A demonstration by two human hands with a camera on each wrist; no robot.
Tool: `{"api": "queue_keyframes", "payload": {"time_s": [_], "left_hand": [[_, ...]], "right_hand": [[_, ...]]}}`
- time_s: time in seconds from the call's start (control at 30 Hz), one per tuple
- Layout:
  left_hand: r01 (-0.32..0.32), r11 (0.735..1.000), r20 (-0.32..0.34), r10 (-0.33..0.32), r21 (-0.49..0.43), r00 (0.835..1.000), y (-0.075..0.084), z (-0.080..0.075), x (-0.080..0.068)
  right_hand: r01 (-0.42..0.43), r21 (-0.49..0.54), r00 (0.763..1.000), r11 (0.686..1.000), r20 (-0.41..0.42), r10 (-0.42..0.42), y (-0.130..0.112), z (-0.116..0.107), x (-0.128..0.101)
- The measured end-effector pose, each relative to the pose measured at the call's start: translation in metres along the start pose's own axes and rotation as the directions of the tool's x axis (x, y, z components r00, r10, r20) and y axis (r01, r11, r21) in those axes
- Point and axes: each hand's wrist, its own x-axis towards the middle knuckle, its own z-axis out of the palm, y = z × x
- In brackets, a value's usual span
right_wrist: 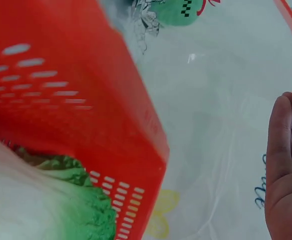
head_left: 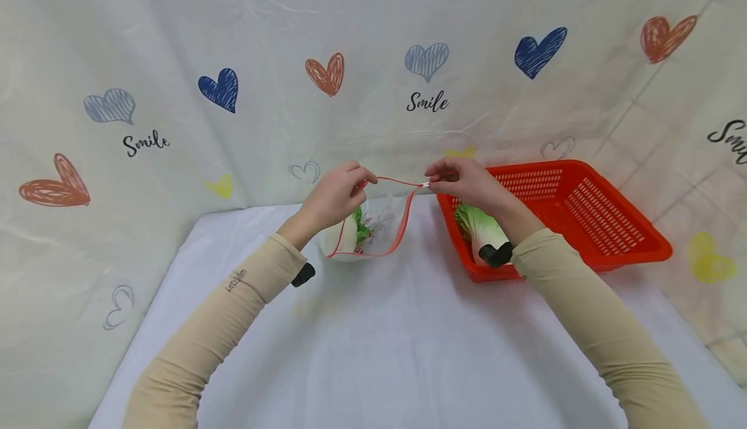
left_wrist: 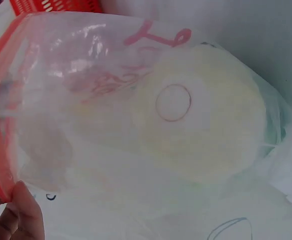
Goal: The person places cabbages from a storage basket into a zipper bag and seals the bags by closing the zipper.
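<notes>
A clear zip bag point(head_left: 382, 225) with a red zip edge hangs between my hands, its mouth spread wide. Inside lies a pale cabbage point(head_left: 349, 233) with green leaves; in the left wrist view its round whitish end point(left_wrist: 206, 115) shows through the printed plastic. My left hand point(head_left: 338, 192) pinches the left end of the red edge between thumb and fingers. At the other end, near the white slider point(head_left: 425, 185), my right hand point(head_left: 467, 183) pinches the edge. Below the right wrist, another Chinese cabbage point(head_left: 481, 228) lies in the red basket point(head_left: 636, 257), partly hidden by the arm.
The basket with slotted walls stands at the right of the white-covered table point(head_left: 350, 351). Behind the table hangs a pale curtain point(head_left: 373, 124) printed with hearts and "Smile". A dark wrist device point(head_left: 496, 255) sits beneath the right wrist, close above the basket.
</notes>
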Motion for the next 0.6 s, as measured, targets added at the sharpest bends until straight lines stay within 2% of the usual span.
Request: {"api": "queue_keyframes", "payload": {"time_s": [0.13, 0.27, 0.37, 0.47, 0.6], "left_hand": [[-0.015, 1.0, -0.001, 0.015, 0.017, 1.0, 0.005, 0.005, 0.004], [0.002, 1.0, -0.028, -0.003, -0.014, 1.0, 0.008, 0.009, 0.006], [0.015, 1.0, -0.032, -0.016, -0.026, 0.999, 0.009, 0.009, 0.005], [0.021, 0.999, -0.038, -0.022, -0.034, 0.999, 0.009, 0.009, 0.004], [0.022, 0.998, -0.047, -0.025, -0.06, 0.999, 0.008, 0.009, 0.002]], "right_hand": [[-0.09, 0.098, 0.993, 0.991, 0.085, 0.082, 0.002, -0.006, -0.009], [-0.202, 0.013, 0.967, 0.979, 0.158, 0.197, 0.0, 0.0, -0.019], [-0.203, -0.056, 0.963, 0.978, 0.168, 0.209, -0.002, 0.011, -0.021], [-0.167, 0.0, 0.973, 0.986, 0.159, 0.165, -0.002, 0.024, -0.018], [-0.168, 0.052, 0.981, 0.984, 0.112, 0.162, -0.004, 0.039, -0.012]]}}
